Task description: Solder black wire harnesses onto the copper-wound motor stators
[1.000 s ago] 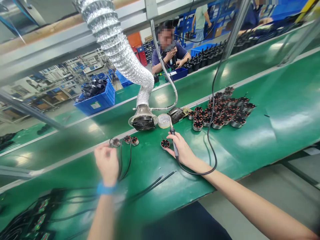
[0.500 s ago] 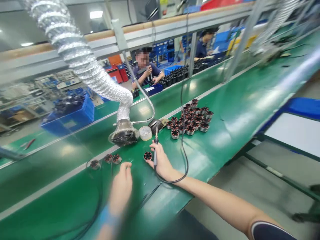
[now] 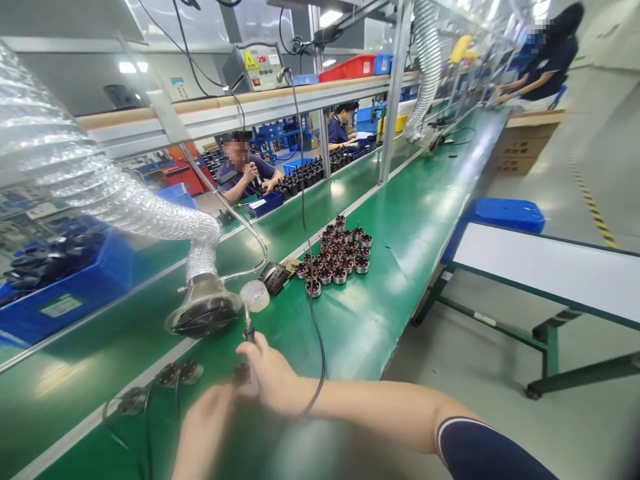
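Green workbench [image 3: 370,320] | right hand [image 3: 273,377] grips soldering iron [image 3: 249,340] | left hand [image 3: 204,427] blurred, just beside

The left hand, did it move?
Yes. Your left hand moved rightward: it was left of the two small motors on the belt, and now it's right of them.

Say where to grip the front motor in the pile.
Take the motor by its round metal wall from the near side: it stands upright at the front edge of the pile, so that side looks free, and its top shows windings.
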{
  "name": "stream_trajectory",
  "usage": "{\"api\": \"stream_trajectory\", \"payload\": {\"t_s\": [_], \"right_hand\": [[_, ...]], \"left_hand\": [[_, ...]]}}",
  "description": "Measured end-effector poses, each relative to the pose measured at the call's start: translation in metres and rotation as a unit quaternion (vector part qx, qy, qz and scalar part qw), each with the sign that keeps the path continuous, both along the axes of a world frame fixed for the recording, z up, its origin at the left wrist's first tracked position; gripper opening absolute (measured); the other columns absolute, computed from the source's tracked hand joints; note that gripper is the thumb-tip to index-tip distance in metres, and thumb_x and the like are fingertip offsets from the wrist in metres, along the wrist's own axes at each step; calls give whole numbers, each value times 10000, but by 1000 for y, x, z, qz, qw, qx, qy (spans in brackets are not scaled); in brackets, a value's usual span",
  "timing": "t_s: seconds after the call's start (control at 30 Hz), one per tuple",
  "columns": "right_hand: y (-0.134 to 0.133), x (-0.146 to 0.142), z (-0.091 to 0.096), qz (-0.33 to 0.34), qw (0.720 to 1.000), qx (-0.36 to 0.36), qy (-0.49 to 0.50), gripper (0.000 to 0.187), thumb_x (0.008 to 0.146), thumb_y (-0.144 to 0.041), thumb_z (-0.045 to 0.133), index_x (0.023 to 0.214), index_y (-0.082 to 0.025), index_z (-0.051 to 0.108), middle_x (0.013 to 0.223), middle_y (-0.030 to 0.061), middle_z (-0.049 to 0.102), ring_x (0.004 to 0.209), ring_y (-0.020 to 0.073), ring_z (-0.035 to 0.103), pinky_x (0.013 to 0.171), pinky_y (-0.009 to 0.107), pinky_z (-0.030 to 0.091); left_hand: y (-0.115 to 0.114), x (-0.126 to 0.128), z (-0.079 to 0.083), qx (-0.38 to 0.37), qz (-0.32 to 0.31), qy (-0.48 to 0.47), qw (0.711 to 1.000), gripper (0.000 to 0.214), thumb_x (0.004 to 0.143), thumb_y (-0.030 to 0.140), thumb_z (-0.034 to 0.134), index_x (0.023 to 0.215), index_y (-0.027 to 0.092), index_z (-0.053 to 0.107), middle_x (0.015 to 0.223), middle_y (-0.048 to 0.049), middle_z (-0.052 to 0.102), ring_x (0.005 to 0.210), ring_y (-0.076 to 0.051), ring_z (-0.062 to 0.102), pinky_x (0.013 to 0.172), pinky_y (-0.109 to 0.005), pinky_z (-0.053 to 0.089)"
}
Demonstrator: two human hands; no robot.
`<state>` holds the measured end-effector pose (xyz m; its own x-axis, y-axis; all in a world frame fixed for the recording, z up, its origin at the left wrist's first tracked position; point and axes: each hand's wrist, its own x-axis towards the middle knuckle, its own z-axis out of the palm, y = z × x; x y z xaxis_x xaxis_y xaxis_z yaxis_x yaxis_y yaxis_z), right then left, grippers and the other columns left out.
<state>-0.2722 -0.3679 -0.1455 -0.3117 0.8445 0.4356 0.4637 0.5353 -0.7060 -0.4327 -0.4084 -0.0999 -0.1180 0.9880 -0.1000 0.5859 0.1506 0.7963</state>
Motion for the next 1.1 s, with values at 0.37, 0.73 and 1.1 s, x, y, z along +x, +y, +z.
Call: {"api": "stream_trajectory", "payload": {"t_s": [0.37, 0.73, 1.1], "right_hand": [[3, 7, -5, 91, 989, -2, 113, 570, 806, -117, 729, 1261, -268, 421, 1338, 120, 428, 965, 190, 656, 885, 413, 582], [6, 9, -7, 102, 983, -10, 151, 528, 857, -215, 702, 1284, -276, 398, 1341, 122, 422, 994, 212, 669, 942, 472, 579], [9, 7, -8, 137, 970, -65, 190, 497, 861, -216, 693, 1258, -282, 403, 1358, 116, 407, 1017, 222, 691, 955, 471, 575]], "left_hand": [[12, 2, 4, -35, 30, -145, 988, 506, 702, 645, 665, 695, 140, 669, 591, -21, 598, 473, -97, 417, 465, -223, 292], [61, 11, 12, 23, -21, -103, 994, 373, 795, 476, 648, 661, 132, 704, 537, 11, 545, 532, -111, 443, 526, -239, 326], [33, -6, 2, -20, 7, -148, 989, 315, 761, 443, 691, 693, 136, 712, 700, -39, 675, 578, -106, 514, 555, -231, 370]]}}
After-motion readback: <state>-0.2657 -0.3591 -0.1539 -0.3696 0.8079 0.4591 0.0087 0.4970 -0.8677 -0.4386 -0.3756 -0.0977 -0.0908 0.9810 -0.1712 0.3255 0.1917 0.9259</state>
